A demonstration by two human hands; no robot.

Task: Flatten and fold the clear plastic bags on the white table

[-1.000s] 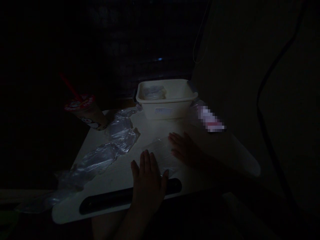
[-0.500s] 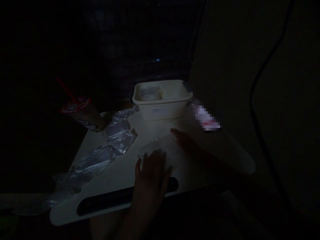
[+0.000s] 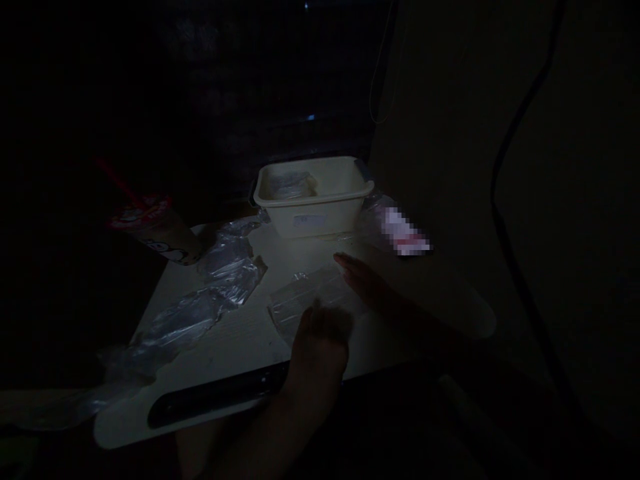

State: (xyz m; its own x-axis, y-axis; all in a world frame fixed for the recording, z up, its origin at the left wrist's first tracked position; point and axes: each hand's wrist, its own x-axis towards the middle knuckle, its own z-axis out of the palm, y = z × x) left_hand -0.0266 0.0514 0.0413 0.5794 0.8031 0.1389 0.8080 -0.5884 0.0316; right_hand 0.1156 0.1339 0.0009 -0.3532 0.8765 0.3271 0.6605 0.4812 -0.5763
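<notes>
In the dim light a clear plastic bag [image 3: 295,297] lies flat on the small white table [image 3: 230,347]. My left hand [image 3: 320,343] is over the bag's near edge, knuckles up and fingers bent; motion smears the fingertips, so whether they grip the plastic I cannot make out. At the bag's right side my right hand [image 3: 363,280] rests low and edge-on, fingers stretched out and close together, with nothing visible in it. Behind the bag stands a cream plastic bin [image 3: 310,220] with folded clear plastic [image 3: 291,185] inside its left part.
Crumpled clear plastic [image 3: 185,323] runs along the table's left side and over its edge. A drink cup [image 3: 165,233] with a red straw stands at the back left. Right of the bin lies a blurred-out bright item [image 3: 405,233]. A dark cable [image 3: 505,233] hangs at right.
My left hand has shifted right across the bag, its fingers going from spread to bent. My right hand stays at the bag's right side. The whole view has shifted slightly.
</notes>
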